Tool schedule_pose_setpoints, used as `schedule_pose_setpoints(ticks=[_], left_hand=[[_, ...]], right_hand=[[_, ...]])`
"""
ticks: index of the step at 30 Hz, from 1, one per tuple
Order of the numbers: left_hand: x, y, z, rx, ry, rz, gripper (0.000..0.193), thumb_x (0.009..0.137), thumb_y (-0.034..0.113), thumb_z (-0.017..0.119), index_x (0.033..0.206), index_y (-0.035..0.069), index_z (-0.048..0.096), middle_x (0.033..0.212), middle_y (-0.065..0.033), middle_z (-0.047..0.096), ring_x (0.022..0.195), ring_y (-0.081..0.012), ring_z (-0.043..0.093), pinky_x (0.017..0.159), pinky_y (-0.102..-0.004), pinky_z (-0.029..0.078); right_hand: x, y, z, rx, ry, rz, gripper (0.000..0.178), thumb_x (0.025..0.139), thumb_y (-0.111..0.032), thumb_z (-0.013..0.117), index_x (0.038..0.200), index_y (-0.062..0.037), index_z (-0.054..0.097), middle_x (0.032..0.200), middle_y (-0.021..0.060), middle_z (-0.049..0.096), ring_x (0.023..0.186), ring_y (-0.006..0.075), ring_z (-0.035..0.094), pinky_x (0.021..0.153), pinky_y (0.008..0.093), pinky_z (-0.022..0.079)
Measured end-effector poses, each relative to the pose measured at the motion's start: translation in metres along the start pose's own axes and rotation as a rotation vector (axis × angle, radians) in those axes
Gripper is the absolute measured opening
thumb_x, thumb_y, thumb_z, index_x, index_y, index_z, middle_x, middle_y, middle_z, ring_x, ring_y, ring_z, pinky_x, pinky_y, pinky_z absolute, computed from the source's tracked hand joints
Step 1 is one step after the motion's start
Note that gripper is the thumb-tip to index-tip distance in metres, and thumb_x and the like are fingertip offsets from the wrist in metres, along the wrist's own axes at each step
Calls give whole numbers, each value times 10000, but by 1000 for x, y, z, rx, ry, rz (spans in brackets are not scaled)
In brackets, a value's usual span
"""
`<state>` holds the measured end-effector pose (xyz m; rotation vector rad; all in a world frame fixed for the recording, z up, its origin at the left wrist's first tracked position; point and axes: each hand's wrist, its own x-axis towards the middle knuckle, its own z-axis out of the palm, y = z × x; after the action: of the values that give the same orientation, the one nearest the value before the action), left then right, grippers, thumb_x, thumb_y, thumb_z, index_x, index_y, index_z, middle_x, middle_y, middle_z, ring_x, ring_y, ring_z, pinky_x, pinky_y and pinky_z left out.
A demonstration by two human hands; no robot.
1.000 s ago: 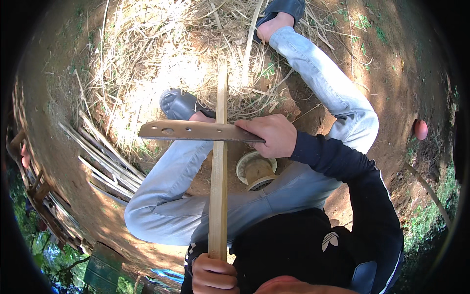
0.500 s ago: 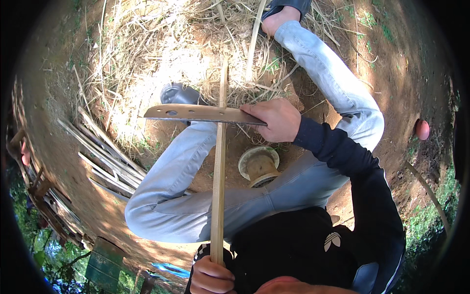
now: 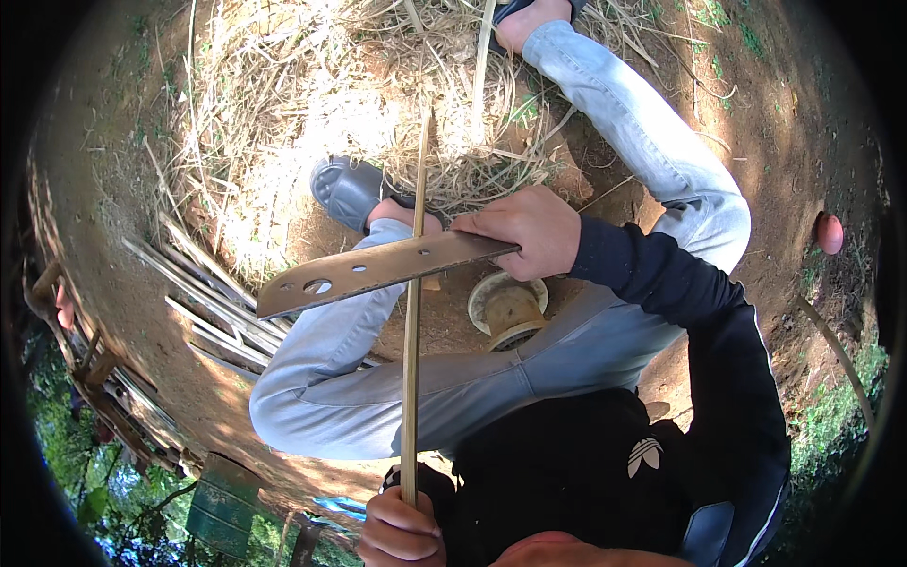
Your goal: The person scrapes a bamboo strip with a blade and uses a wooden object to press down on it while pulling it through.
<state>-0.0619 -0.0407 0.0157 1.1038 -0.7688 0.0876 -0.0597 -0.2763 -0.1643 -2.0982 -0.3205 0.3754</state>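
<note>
My left hand (image 3: pixel 402 531) is wrapped round the lower end of a long, thin bamboo strip (image 3: pixel 411 369), which points away from me over my bent leg. In my right hand (image 3: pixel 531 230) is a broad metal knife (image 3: pixel 392 266) with several round holes in its blade. The blade lies slantwise across the strip, toward its far half, its tip pointing left. Its handle is hidden by my closed fingers. The strip's far end reaches the pale shavings (image 3: pixel 274 104) on the ground.
Several split strips (image 3: pixel 217 298) lie in a bundle left of my bent leg. A pale, round-rimmed spool-shaped object (image 3: pixel 510 310) stands between my legs. Farther right are a red roundish object (image 3: pixel 829 232) and a bent stick (image 3: pixel 839 354). A green board (image 3: pixel 222 507) is at the lower left.
The knife has tilted, its tip swinging toward me and down, its blade face turned more into view. The strip has turned slightly in my left hand. Both hands keep their hold.
</note>
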Motion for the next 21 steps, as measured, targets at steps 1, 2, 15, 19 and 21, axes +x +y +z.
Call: schedule_pose_setpoints(ticks=[1, 2, 15, 19, 21], left_hand=[[0, 2, -2, 8, -14, -27, 308, 884, 189, 567, 606, 192, 434, 501, 77, 406, 400, -57, 361, 496, -253, 375], [-2, 7, -4, 26, -23, -54, 320, 893, 211, 571, 604, 190, 435, 499, 78, 408, 400, -58, 362, 496, -252, 374], [-67, 37, -10, 115, 282, -38, 387, 812, 280, 646, 564, 200, 360, 500, 93, 281, 483, -76, 279, 556, -253, 280], [-59, 31, -7, 101, 194, -33, 384, 825, 274, 644, 565, 201, 371, 509, 93, 307, 482, -73, 290, 567, -252, 298], [-56, 27, -7, 71, 137, -40, 381, 826, 270, 647, 565, 201, 378, 513, 95, 323, 482, -70, 299, 572, -250, 307]], right_hand=[[0, -4, -1, -34, -12, 44, 577, 614, -129, 632, 1189, -91, 602, 780, 98, 633, 724, 309, 645, 613, 412, 526], [1, -13, -3, -65, -31, 82, 571, 614, -131, 634, 1183, -92, 603, 781, 97, 632, 723, 310, 643, 611, 412, 525], [-27, -67, 17, -48, -116, -70, 631, 582, -182, 709, 1191, -89, 572, 828, 76, 644, 724, 273, 660, 594, 407, 522], [-20, -45, 19, -130, -21, 17, 604, 590, -186, 706, 1171, -88, 577, 781, 80, 629, 689, 285, 649, 576, 409, 511], [-17, -42, 12, -159, -62, 135, 596, 581, -179, 703, 1155, -84, 576, 773, 84, 627, 678, 291, 646, 571, 412, 506]])
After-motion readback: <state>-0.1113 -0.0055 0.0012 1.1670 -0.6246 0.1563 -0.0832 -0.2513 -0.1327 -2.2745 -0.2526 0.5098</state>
